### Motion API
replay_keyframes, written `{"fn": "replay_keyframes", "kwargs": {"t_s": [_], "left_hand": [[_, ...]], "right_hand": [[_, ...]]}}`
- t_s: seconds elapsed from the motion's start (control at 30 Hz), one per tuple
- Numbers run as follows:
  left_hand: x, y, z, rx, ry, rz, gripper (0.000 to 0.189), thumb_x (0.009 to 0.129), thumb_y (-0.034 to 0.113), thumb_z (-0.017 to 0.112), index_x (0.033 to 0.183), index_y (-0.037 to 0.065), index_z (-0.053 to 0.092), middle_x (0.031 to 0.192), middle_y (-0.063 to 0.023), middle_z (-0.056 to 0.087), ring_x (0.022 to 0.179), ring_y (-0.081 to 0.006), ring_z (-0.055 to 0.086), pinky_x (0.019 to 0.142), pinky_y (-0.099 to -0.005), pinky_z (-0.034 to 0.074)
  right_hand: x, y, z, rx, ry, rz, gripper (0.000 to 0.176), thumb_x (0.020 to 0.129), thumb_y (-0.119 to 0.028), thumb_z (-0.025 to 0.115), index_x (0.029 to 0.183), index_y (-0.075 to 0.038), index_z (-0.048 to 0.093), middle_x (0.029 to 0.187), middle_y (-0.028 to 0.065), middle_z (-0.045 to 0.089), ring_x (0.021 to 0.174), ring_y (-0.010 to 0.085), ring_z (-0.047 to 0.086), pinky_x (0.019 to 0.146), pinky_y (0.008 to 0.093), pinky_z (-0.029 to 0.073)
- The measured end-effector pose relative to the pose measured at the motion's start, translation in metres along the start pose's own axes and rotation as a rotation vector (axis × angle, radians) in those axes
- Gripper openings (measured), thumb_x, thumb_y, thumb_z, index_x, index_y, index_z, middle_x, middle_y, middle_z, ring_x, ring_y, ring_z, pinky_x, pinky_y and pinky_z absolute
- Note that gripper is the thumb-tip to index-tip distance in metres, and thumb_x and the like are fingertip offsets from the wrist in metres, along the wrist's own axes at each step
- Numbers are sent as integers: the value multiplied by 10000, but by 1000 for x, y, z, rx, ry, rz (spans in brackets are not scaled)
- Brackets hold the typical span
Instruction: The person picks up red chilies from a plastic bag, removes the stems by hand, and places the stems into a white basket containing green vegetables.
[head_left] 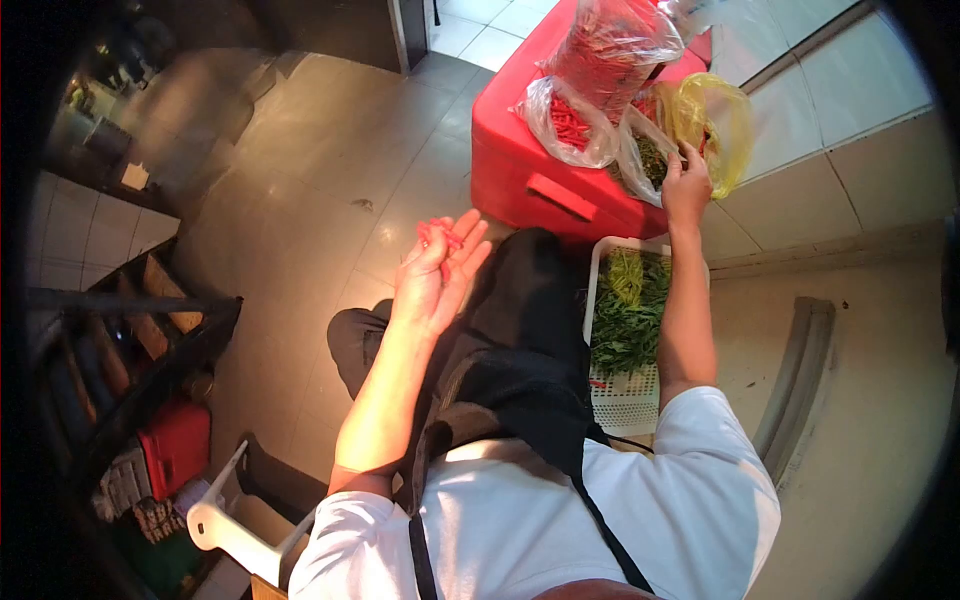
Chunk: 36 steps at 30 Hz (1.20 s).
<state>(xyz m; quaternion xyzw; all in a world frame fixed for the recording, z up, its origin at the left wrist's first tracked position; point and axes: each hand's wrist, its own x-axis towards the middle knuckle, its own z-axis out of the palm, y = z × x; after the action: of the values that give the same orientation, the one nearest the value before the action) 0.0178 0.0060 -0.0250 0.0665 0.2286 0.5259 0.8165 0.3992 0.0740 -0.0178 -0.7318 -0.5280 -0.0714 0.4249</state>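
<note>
My left hand (pixel 435 270) is turned palm up above my lap, its thumb pressed over a few red chili peppers (pixel 437 234) while the other fingers stay partly stretched. On the right, my right hand (pixel 688 185) reaches to the mouth of a clear plastic bag (pixel 630 150) on the red cooler box (pixel 500 150). Its fingers are bent inward over dark green bits (pixel 652 160), and what they grip is hidden. A yellow plastic bag (pixel 738 130) stands just beyond these fingers. Left of them sits another clear bag of red chilies (pixel 570 125).
A larger bag of red chilies (pixel 610 60) lies farther back on the box. Beside my right leg is a white basket (pixel 595 300) with green leafy stalks (pixel 630 320). A white plastic stool or chair (pixel 235 520) and a dark metal rack (pixel 150 370) stand at left.
</note>
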Motion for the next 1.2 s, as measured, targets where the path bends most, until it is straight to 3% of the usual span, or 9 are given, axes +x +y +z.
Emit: {"fn": "replay_keyframes", "kwargs": {"t_s": [0.13,0.2,0.27,0.37,0.63,0.83,1.03,1.07,1.2], "left_hand": [[10,-18,17,26,40,-18,210,1023,260,422,1094,91,524,1358,-155,509,1274,-289,471,1056,-489,394],[17,-31,20,27,37,4,217,1026,254,416,1116,86,520,1353,-144,512,1242,-265,492,1048,-465,405],[23,-42,19,-11,-20,49,225,1028,248,411,1134,79,517,1346,-136,516,1207,-247,512,1043,-441,413],[24,-45,19,-16,-6,67,243,1031,248,404,1147,64,510,1360,-137,500,1186,-233,518,1043,-417,416],[11,-35,23,-43,-13,23,446,1030,272,383,1415,53,336,1449,-212,365,1319,-317,414,1090,-439,374],[9,-23,25,-70,-123,72,443,1030,300,376,1382,33,365,1436,-239,380,1340,-334,389,1101,-466,363],[16,-13,16,-170,-146,177,469,1029,382,330,1340,41,418,1418,-185,440,1351,-318,379,1108,-477,340],[18,-14,12,-125,-143,209,481,1028,393,322,1347,44,414,1433,-177,426,1361,-313,365,1112,-476,331],[10,-12,21,-16,-168,224,523,1026,426,294,1382,56,390,1483,-163,367,1403,-298,295,1113,-467,317]], "right_hand": [[-68,-118,-18,704,-381,285,254,912,-145,638,1106,20,628,921,65,668,819,116,608,747,253,485],[-114,-146,1,841,-548,49,284,883,-67,651,1151,14,601,989,74,666,819,92,620,691,241,508],[-147,-176,9,1012,-548,157,262,833,-22,693,1091,-15,647,989,63,676,798,92,638,694,254,526],[-157,-176,27,782,-343,-52,238,807,23,694,1035,-45,677,893,94,681,765,124,649,698,257,524],[-91,-152,21,748,-259,262,124,854,-91,671,932,5,672,809,53,660,758,95,597,671,251,479],[-11,-79,71,76,-70,-140,215,842,-113,678,1027,-2,669,875,108,688,766,149,634,721,287,501],[-104,-178,21,847,-559,118,160,851,-94,670,963,17,645,814,61,657,709,110,589,648,265,482],[-124,-182,19,699,-652,-89,178,846,-57,685,1005,6,636,815,33,654,722,85,587,683,238,491],[-162,-218,11,938,-773,145,242,837,-52,700,1042,44,614,883,98,682,799,131,659,703,250,519]]}}
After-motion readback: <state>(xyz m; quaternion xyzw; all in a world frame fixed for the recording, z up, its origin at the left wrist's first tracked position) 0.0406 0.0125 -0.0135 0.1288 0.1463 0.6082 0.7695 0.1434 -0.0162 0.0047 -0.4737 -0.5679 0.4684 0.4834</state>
